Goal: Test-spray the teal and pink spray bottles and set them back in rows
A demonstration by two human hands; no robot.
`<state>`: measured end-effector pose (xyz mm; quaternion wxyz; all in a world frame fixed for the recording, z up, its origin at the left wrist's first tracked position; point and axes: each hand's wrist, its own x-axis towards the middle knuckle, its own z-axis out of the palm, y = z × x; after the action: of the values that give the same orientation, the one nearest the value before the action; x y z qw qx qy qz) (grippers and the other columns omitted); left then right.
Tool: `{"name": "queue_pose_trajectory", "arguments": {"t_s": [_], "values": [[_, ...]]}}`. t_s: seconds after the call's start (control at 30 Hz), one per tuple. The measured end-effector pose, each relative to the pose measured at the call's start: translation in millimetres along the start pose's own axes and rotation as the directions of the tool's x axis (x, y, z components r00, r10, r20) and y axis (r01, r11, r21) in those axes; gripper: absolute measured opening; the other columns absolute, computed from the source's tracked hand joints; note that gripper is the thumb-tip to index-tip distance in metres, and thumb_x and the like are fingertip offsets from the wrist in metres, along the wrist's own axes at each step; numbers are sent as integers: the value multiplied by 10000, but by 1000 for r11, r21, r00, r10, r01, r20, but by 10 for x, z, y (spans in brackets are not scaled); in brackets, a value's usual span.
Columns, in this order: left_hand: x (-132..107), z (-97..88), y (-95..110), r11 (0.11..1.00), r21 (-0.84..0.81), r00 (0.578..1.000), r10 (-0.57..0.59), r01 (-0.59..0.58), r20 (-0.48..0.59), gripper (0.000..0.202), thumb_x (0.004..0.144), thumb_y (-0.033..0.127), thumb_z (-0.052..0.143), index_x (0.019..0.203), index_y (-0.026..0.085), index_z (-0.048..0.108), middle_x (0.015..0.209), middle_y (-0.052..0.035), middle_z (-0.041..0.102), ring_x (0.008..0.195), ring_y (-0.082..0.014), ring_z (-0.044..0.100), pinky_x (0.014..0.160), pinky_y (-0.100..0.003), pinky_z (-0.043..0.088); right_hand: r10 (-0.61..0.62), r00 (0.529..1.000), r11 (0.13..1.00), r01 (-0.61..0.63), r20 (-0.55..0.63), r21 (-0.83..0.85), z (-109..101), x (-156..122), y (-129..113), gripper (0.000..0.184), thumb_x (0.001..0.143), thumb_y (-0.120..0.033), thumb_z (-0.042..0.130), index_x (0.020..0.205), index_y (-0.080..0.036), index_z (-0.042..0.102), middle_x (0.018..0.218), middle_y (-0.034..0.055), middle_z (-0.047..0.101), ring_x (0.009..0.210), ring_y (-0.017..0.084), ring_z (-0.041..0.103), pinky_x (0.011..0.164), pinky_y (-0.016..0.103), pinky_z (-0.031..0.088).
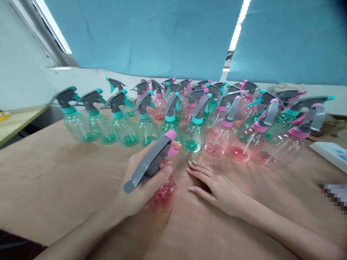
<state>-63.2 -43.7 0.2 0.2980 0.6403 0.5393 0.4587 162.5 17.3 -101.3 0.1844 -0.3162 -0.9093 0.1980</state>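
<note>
Bottle of clear pink plastic (164,196), fitted with a grey trigger head (150,161) and pink nozzle (170,135), is at the near middle of the brown-covered table (67,180). The left hand (148,189) curls around it just under the head, thumb on the near side; the nozzle points to the far right. The right hand (221,188) lies palm down on the table to the right, fingers loosely spread, thumb apart. Beyond both hands runs a row of upright spray bottles, six green-tinted ones with turquoise collars (128,131) at left, three pink ones (219,139) at right.
</note>
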Motion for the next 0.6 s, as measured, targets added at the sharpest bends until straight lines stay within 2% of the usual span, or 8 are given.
{"name": "queue_pose_trajectory", "arguments": {"t_s": [0.13,0.27,0.4,0.5,0.6], "values": [[7,21,36,998,-60,1000,-6,7,27,440,784,256,613,1223,276,636,1207,-21,699,979,-233,683,902,-357,564,0,1000,1000,0,16,-22,-3,-2,1,538,972,-509,490,1420,-211,510,1505,89,467,1402,278,407,1142,520,368],[7,20,80,999,-37,999,-17,15,-37,429,785,244,598,1210,279,638,1193,-5,710,920,-224,698,854,-334,575,2,1000,1000,-2,11,-13,5,-4,7,535,968,-502,502,1427,-228,504,1504,87,470,1400,284,409,1140,522,371],[7,-17,96,999,-25,999,-23,24,41,460,753,237,623,1210,291,641,1209,-2,704,973,-235,691,889,-334,571,-3,1000,1000,3,-1,-7,8,-4,8,526,965,-494,512,1428,-243,505,1497,82,478,1394,285,418,1137,525,374],[5,-27,94,999,-27,999,-35,36,34,487,752,224,613,1236,279,628,1217,-15,699,935,-219,691,886,-341,573,-3,1000,1000,3,-1,-25,6,-2,6,517,968,-487,508,1420,-237,512,1498,81,476,1396,280,416,1137,523,376],[4,-19,83,1000,-29,999,0,1,32,462,748,191,603,1201,268,650,1229,-22,690,954,-217,685,847,-325,581,-4,1000,999,5,16,-45,1,3,5,520,976,-489,488,1413,-208,518,1503,83,469,1406,269,402,1144,504,372]]}}
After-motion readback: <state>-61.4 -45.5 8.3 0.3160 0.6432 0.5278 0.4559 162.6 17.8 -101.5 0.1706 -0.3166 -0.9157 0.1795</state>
